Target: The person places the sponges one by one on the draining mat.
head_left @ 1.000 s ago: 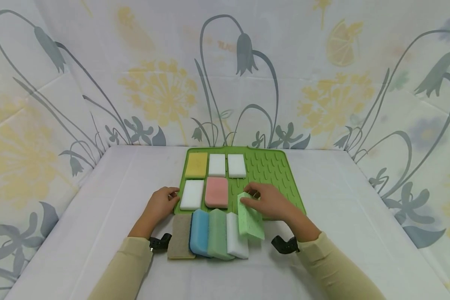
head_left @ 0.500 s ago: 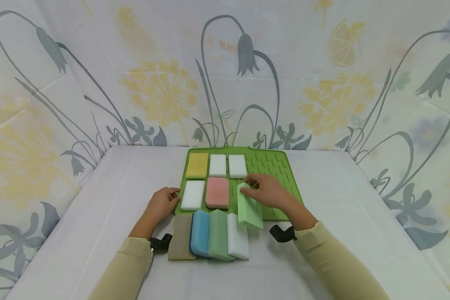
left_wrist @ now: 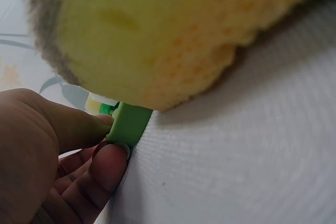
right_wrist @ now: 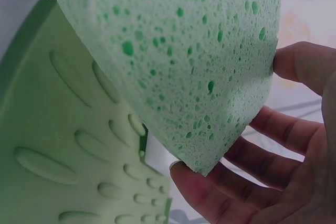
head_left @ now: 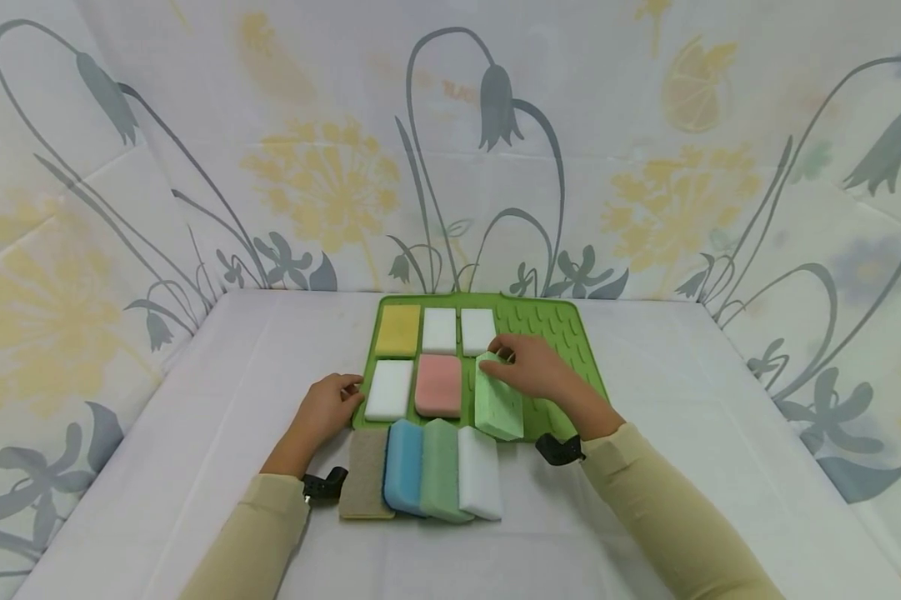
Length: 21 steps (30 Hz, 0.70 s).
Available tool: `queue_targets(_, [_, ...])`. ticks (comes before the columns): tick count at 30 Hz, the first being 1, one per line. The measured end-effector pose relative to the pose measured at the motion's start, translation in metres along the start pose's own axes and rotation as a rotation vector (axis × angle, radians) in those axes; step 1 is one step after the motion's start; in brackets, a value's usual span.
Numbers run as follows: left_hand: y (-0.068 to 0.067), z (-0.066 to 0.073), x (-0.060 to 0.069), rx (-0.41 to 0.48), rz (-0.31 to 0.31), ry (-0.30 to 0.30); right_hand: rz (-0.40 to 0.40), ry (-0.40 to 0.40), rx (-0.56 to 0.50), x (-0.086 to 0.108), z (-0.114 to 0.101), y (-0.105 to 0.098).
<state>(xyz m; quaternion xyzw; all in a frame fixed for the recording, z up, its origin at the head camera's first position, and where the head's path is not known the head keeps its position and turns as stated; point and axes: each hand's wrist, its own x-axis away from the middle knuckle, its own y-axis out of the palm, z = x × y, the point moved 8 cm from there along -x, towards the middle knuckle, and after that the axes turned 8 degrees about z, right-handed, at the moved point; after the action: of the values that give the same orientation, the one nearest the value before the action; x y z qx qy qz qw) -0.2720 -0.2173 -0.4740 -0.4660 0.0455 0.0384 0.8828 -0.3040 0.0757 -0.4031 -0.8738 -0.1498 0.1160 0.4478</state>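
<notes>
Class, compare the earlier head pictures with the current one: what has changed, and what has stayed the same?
The right hand, holding the light green sponge throughout, carried it forward, away from the person, from partly over the front row to over the green mat. The left hand at the mat's edge and the other sponges stayed put.

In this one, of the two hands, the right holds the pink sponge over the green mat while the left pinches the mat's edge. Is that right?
Not quite: the right hand holds the light green sponge over the green mat; the head view shows the pink sponge lying on the mat. The left hand does pinch the mat's edge.
</notes>
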Motion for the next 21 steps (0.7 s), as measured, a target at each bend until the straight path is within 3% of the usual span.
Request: queue_targets(21, [0.0, -0.001, -0.001, -0.005, 0.005, 0.001, -0.018, 0.016, 0.097, -0.032, 0.012, 0.017])
